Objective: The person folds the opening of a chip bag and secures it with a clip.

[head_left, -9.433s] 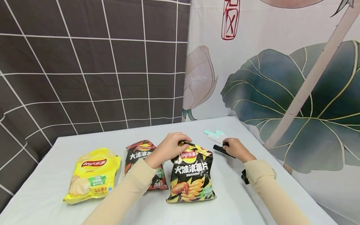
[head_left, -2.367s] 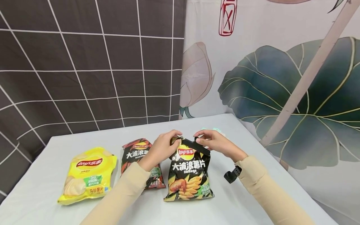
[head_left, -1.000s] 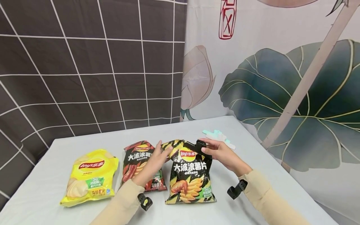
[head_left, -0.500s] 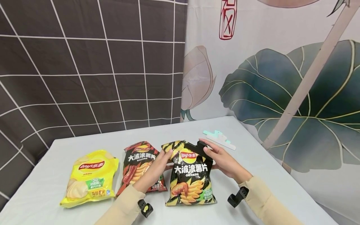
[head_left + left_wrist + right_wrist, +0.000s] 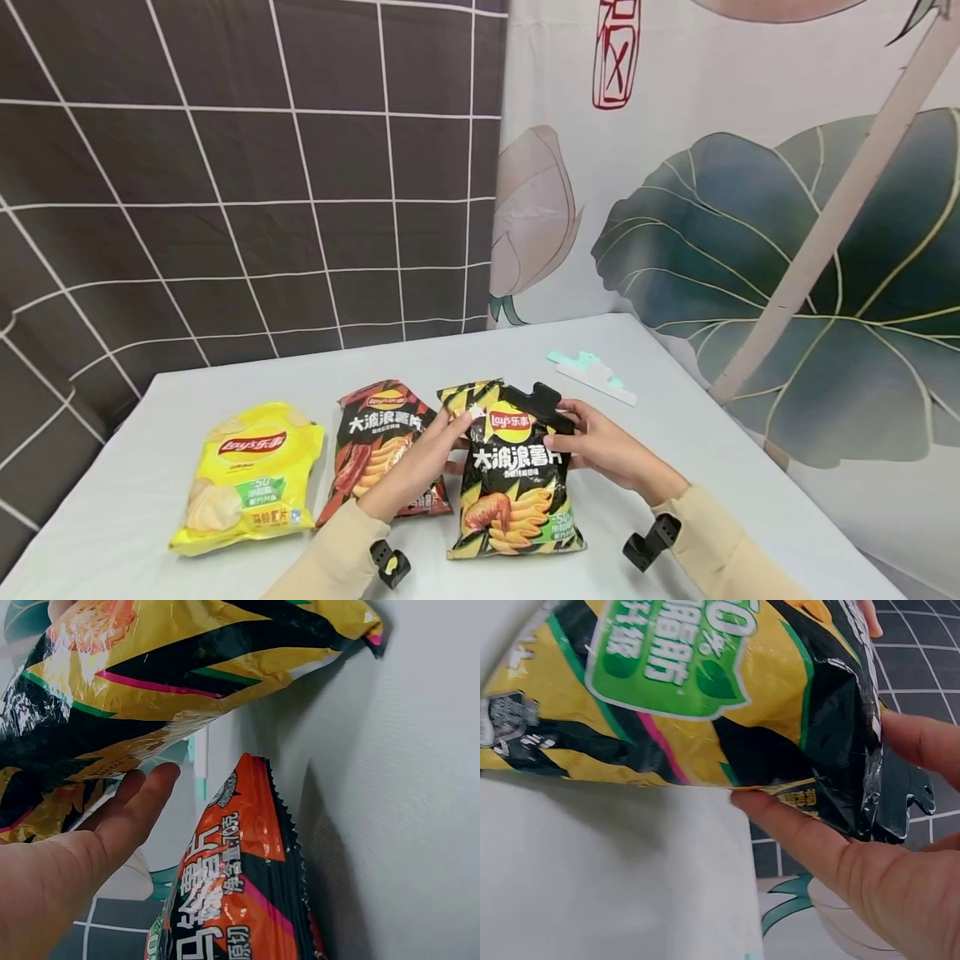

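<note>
A black-and-yellow bag of potato chips stands propped up in front of me, its lower end toward the table. My left hand holds its upper left side, thumb in front and fingers behind. On the opposite side my right hand grips the upper right edge, thumb over the front. A black bag clip sits across the top right of the bag, just above the right thumb. In the right wrist view, fingers run along the bag's underside, with the clip beyond the bag's edge.
A red-and-black chip bag lies left of the held one, partly behind my left hand. Farther left is a yellow chip bag. A white-and-mint clip lies on the white table at the back right.
Earlier my right hand picked the black clip off the table and both hands worked it onto the bag's top. Since then, both hands have slid down to the bag's sides, leaving the clip on.
</note>
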Tool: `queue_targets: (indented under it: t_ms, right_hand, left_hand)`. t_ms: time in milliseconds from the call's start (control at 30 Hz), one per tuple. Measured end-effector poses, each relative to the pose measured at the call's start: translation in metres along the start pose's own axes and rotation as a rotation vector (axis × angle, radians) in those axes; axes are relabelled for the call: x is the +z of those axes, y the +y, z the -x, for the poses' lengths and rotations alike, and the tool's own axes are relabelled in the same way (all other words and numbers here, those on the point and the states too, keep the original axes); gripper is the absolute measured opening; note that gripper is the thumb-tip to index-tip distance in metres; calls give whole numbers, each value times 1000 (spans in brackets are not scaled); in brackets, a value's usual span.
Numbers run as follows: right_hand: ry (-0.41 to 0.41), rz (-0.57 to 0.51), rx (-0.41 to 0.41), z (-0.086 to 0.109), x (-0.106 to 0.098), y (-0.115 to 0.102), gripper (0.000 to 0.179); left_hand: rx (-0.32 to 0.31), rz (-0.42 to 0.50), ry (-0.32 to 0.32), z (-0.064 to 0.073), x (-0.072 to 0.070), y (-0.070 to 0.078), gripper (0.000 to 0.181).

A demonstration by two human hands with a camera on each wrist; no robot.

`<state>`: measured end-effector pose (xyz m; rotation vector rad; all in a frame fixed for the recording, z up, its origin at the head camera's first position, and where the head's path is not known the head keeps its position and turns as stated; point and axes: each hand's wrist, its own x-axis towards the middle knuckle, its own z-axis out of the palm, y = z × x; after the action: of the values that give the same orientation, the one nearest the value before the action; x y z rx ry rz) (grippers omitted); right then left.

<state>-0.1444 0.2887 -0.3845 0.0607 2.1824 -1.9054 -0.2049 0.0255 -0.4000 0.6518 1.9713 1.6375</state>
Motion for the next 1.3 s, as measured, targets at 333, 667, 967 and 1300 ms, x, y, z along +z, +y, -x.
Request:
queue_targets:
  t_ms: [333,667,967,1300]
  right_hand:
    - [-53,-69,-27,4,-6,17,58]
    - [-61,-103,61,9,1,26,69]
    - [-117,-45,19,9,1,26,79]
    - [-78,47,-2,7,-4,19,70]
  left_hand:
    - [7,60,-41,-1,2,-4,83]
    - [1,92,-69,0,4,-3,77]
    - [-21,92,-67,0,6,-1,80]
    - [-26,74,-55,-7,7,2,83]
